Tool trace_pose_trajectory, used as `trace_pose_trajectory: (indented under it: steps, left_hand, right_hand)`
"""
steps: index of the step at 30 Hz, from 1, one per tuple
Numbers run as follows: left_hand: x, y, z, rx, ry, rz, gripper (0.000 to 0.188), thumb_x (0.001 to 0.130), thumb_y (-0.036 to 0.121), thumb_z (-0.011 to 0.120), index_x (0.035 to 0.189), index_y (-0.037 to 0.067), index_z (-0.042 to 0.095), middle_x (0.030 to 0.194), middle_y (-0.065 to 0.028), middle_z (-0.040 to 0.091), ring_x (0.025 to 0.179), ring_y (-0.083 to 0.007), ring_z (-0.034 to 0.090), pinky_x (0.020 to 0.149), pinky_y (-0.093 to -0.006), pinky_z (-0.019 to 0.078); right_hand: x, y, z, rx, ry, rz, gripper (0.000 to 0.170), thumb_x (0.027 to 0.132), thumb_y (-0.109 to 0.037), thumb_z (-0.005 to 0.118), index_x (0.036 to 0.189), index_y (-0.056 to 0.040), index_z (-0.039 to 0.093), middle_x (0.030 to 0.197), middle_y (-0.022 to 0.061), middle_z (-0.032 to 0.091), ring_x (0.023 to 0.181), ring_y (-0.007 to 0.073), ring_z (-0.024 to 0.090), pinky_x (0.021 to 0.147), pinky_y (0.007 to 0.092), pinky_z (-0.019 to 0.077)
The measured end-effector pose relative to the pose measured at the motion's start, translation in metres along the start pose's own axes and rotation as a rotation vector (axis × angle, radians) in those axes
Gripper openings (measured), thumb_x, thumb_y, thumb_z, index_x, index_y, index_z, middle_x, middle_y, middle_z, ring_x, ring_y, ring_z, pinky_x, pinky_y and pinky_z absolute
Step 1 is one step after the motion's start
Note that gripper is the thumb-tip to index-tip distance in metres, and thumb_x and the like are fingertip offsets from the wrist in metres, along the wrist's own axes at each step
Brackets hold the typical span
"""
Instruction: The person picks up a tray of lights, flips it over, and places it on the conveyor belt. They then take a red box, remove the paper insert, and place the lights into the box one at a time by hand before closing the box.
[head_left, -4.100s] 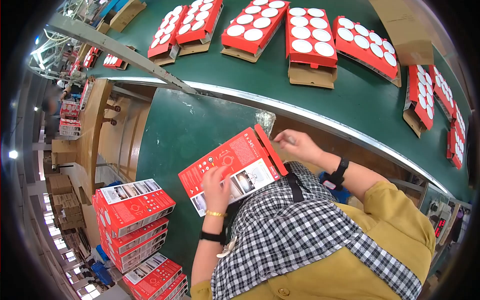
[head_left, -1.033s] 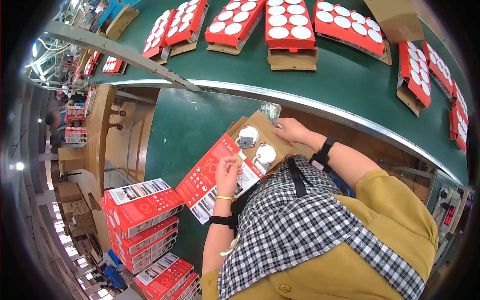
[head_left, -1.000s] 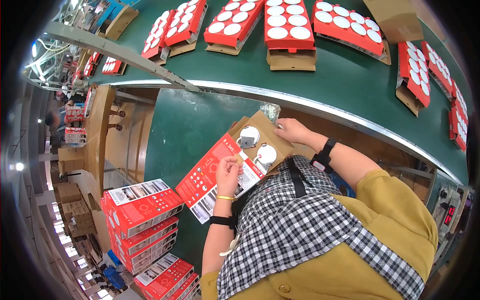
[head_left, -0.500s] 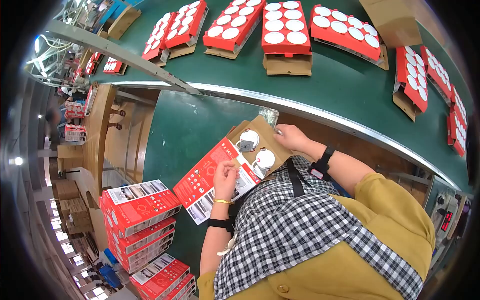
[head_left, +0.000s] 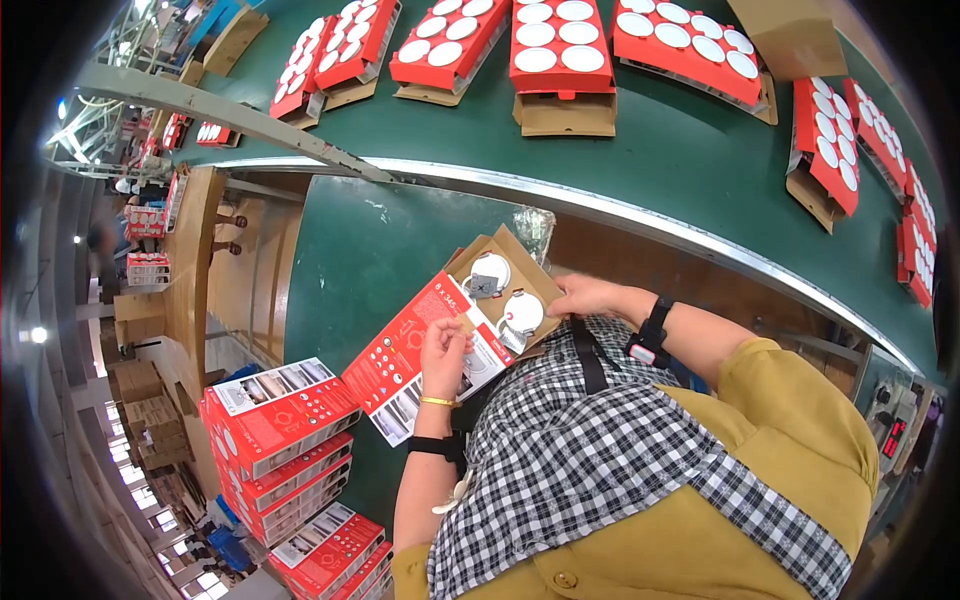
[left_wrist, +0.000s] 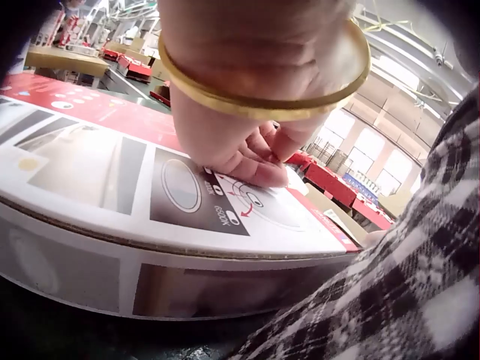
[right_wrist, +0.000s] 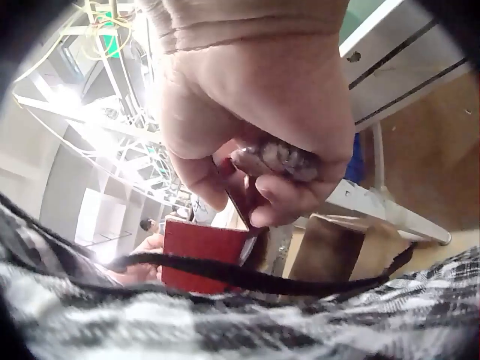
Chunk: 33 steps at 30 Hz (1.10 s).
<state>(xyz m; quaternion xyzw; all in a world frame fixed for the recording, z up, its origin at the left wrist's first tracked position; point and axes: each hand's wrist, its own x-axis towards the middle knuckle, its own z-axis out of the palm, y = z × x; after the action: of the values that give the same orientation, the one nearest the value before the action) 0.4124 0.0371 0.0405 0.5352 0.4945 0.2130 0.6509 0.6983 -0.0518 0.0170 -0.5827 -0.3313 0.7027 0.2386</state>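
A red and white carton (head_left: 405, 350) lies slanted on the green table, its brown end flap (head_left: 510, 245) opened out. Two white downlights, one (head_left: 487, 273) above the other (head_left: 522, 312), show at this end, one with a grey box on its back. My left hand (head_left: 443, 355) rests on the carton's printed top, fingers curled in. At the near corner of the open end, my right hand (head_left: 585, 296) pinches the flap edge; in the right wrist view a red panel (right_wrist: 202, 251) hangs below the fingers. A small silvery-dark object (right_wrist: 283, 159) sits in that palm.
Stacked red cartons (head_left: 285, 415) stand left of the work table. Beyond a metal rail (head_left: 480, 178), a long green table (head_left: 440, 135) bears several red cartons (head_left: 560, 60) topped with white discs. A checked apron (head_left: 560, 430) presses close to the near side of the carton.
Since the oldest frame, the carton's end has been opened, exposing the downlights. In the last half second my right hand has come slightly nearer along the flap edge. My left hand stays on top.
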Motion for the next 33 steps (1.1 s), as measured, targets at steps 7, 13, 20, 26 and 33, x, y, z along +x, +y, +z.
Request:
trace_pose_trajectory:
  steps: [7,13,20,26,33]
  left_hand:
    - [-0.005,0.01,-0.002,-0.058,0.072,-0.006,0.012,0.096,0.003,0.051,0.108,0.005,0.052,0.091,-0.0079,0.064,0.079,-0.0131,0.061,0.071,-0.0254,0.0512]
    - [-0.012,0.015,-0.015,-0.176,0.059,-0.022,0.011,0.094,0.001,0.051,0.104,0.004,0.052,0.089,-0.0082,0.064,0.077,-0.0145,0.062,0.069,-0.0267,0.0519]
    - [-0.021,0.026,-0.015,-0.168,0.016,-0.012,0.012,0.094,0.001,0.052,0.104,0.006,0.052,0.09,-0.0067,0.063,0.079,-0.0139,0.062,0.071,-0.0263,0.0511]
    - [-0.022,0.02,-0.012,-0.134,-0.004,-0.012,0.014,0.094,0.002,0.052,0.107,0.007,0.051,0.092,-0.0065,0.063,0.08,-0.0138,0.061,0.072,-0.0259,0.0504]
    - [-0.012,0.001,-0.012,-0.085,-0.04,-0.021,0.011,0.097,0.003,0.052,0.107,0.004,0.052,0.092,-0.0075,0.064,0.08,-0.013,0.062,0.073,-0.0262,0.0524]
  right_hand:
    - [-0.005,-0.003,-0.006,0.099,-0.223,-0.03,0.035,0.088,-0.03,0.066,0.108,-0.0029,0.058,0.076,0.001,0.058,0.064,0.0074,0.052,0.053,0.0213,0.0386]
    - [-0.001,0.001,-0.01,0.836,-0.315,0.096,0.043,0.098,-0.046,0.057,0.109,-0.005,0.058,0.078,0.0015,0.06,0.059,0.0078,0.053,0.041,0.0187,0.0366]
    - [0.009,0.003,-0.006,0.414,-0.171,0.086,0.045,0.098,-0.046,0.056,0.111,-0.0039,0.063,0.085,0.0013,0.062,0.057,0.0064,0.052,0.038,0.0183,0.0316]
    - [0.007,-0.001,0.009,0.322,-0.097,0.08,0.038,0.096,-0.042,0.059,0.087,-0.006,0.064,0.077,0.0004,0.06,0.052,0.0066,0.047,0.039,0.0215,0.028]
    - [0.022,0.018,0.014,0.435,-0.093,0.065,0.034,0.097,-0.04,0.059,0.081,-0.0096,0.058,0.066,-0.0003,0.055,0.05,0.007,0.045,0.04,0.0217,0.0263]
